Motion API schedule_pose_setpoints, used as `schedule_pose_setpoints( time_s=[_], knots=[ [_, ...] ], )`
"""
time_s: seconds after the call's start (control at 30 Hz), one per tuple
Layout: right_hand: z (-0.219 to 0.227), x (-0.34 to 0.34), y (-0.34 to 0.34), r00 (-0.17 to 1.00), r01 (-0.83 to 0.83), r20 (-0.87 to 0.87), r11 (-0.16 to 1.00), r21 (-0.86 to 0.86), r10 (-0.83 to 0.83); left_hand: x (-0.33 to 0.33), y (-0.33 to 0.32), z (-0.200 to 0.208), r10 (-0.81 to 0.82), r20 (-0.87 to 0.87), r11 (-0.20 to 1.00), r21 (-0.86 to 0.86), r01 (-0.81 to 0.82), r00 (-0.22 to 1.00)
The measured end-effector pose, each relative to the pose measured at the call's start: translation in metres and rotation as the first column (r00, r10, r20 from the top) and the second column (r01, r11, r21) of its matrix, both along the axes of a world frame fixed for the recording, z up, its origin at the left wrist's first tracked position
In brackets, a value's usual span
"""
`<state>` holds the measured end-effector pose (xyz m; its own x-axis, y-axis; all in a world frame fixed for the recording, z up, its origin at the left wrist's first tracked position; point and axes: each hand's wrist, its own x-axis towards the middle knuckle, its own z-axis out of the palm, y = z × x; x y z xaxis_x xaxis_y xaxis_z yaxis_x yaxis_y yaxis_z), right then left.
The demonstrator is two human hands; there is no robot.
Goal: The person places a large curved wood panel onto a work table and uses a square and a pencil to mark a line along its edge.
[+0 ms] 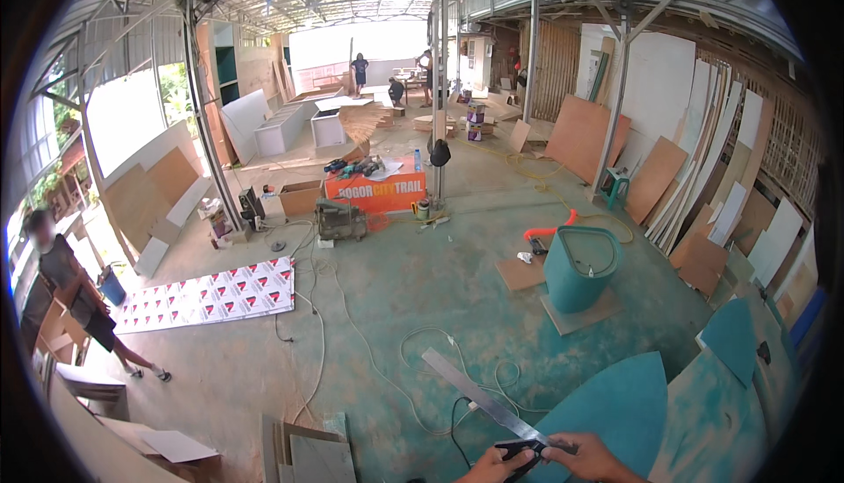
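Observation:
Both my hands are low in the head view, close together around a long flat metal strip [479, 395] that looks like a steel ruler and points away to the upper left. My left hand [494, 465] is closed around a small black object [520, 450] at the strip's near end; its exact kind I cannot make out. My right hand [582, 458] pinches the near end of the strip beside it. Beyond my hands lies a teal panel [615, 399] with a curved edge and a pointed corner. A black cable loops just left of my left hand.
A teal rounded stand [580, 276] is on a board ahead. Pale cords [413, 386] trail over the floor. Boards lean along the right wall, with another teal panel [731, 341] nearer. At left, a person [75, 285] stands by a patterned sheet [211, 294]. Several people are farther back.

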<state>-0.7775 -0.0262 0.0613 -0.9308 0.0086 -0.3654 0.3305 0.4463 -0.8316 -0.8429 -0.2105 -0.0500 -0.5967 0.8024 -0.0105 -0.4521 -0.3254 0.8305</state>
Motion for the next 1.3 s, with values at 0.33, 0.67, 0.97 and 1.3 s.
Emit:
schedule_pose_setpoints(
  time_s=[0.33,0.67,0.97,1.3],
  knots=[
    [-0.016,0.042,0.014,0.984,0.113,0.145,0.991,-0.068,-0.102,-0.05,-0.04,-0.01,0.16,-0.142,0.858,-0.469,-0.209,0.977],
    [-0.229,0.167,0.146,0.901,-0.309,0.421,0.834,0.457,0.103,-0.171,-0.103,-0.009,0.655,-0.08,0.712,-0.267,-0.65,0.751],
    [-0.194,0.175,0.084,0.842,0.28,0.386,0.917,0.285,-0.377,-0.151,-0.141,-0.028,0.632,0.312,0.767,-0.123,-0.63,0.709],
    [-0.184,0.16,0.092,0.839,0.339,0.342,0.898,0.281,-0.424,-0.099,-0.143,-0.118,0.449,0.576,0.889,-0.363,-0.277,0.683]
  ],
)
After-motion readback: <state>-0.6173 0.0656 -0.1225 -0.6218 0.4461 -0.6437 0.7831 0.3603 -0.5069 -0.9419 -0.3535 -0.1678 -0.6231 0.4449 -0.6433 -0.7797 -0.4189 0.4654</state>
